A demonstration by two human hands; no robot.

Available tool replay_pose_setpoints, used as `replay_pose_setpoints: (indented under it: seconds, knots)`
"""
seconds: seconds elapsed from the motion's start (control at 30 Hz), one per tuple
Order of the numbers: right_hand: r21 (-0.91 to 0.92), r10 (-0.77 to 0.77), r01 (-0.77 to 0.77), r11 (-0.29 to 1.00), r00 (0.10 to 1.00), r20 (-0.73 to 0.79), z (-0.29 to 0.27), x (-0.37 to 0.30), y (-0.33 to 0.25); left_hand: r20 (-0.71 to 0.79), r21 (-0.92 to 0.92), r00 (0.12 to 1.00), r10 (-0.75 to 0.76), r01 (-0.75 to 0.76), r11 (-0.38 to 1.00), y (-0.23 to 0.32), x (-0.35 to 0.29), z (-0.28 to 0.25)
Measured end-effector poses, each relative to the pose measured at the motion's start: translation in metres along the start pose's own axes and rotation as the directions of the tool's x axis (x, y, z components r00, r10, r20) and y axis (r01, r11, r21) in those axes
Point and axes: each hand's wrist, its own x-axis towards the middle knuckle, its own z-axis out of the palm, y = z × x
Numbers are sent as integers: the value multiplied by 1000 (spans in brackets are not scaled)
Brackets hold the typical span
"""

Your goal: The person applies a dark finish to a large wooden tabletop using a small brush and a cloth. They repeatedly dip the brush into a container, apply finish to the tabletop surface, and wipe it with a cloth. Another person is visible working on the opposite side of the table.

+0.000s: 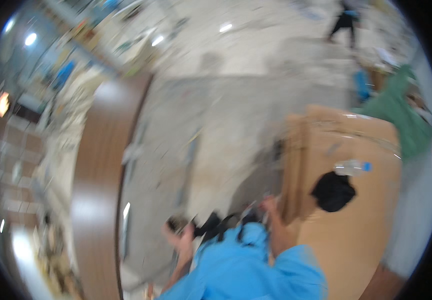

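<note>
My left hand (182, 240) is low in the picture, blurred by motion. Just beyond it is a small brownish-dark thing (177, 223), whose kind I cannot make out; whether the fingers hold it is unclear. My right hand (269, 204) is beside the near left edge of stacked flat cardboard (348, 240), its fingers drawn together. Something thin and smeared shows at its fingertips. Blue clothing (246, 270) covers my body between the two arms.
A long brown wood-look panel (98, 175) runs along the left. On the cardboard lie a black cloth-like bundle (332, 192) and a clear bottle with a blue cap (351, 167). Green sheeting (396, 110) hangs behind it. A person in dark trousers (345, 25) stands far right.
</note>
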Motion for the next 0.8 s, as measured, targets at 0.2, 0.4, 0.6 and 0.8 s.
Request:
replay_pose_setpoints:
  seconds: [0.2,0.4,0.6,0.8]
  knots:
    - [388,220,-241,890,971,98,-7,3,31,64,18,985,159,-161,987,-14,-7,-2]
    - [298,207,-234,925,971,119,12,-21,26,-49,92,986,160,-155,984,-11,-11,-11]
    - [227,281,-302,926,952,122,19,-37,-17,-76,73,990,118,-113,991,-11,-11,-16]
    - [309,255,-277,910,961,111,27,-25,2,-18,48,983,180,-179,983,-25,-9,-25]
